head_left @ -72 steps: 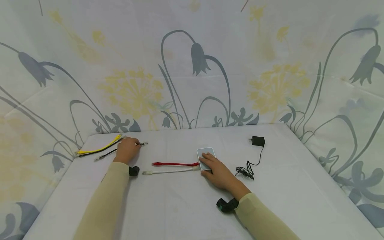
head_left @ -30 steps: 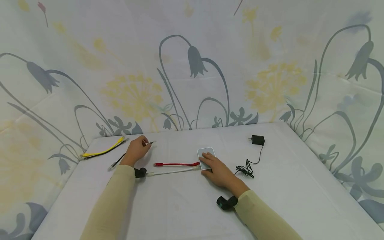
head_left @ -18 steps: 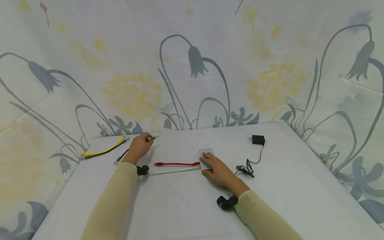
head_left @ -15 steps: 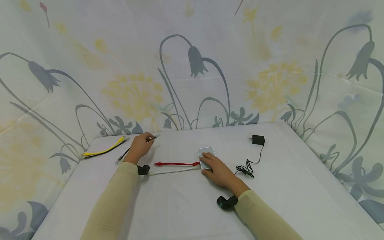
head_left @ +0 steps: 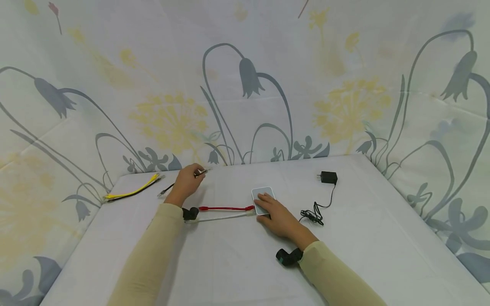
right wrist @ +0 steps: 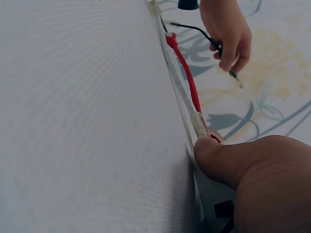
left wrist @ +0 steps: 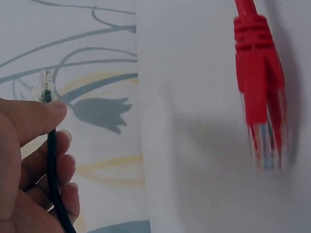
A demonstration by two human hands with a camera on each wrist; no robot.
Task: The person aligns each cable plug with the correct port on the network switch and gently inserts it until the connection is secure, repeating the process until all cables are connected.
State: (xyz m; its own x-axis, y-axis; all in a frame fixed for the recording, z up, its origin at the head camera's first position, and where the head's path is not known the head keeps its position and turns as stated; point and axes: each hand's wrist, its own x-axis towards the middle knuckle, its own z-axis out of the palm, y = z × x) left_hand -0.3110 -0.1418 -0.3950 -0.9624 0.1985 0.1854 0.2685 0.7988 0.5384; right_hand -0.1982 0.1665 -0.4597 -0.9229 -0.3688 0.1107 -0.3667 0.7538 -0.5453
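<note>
a table (head_left: 237, 263) draped in plain white cloth carries everything. at its far left corner lies a yellow cable (head_left: 132, 191); toward the middle a red cable (head_left: 226, 208) and, just nearer, a white cable (head_left: 222, 217) run side by side up to a small white box (head_left: 261, 196) lying flat. to the right a black power adapter (head_left: 329, 177) sits near the far edge, its thin cord bunched in a tangle (head_left: 311, 216) nearer in.

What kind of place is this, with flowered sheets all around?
Probably a makeshift recording corner, not a home: a flower-print sheet hangs behind a cloth-covered table bearing only short network cables, a small white box and a power adapter.
</note>
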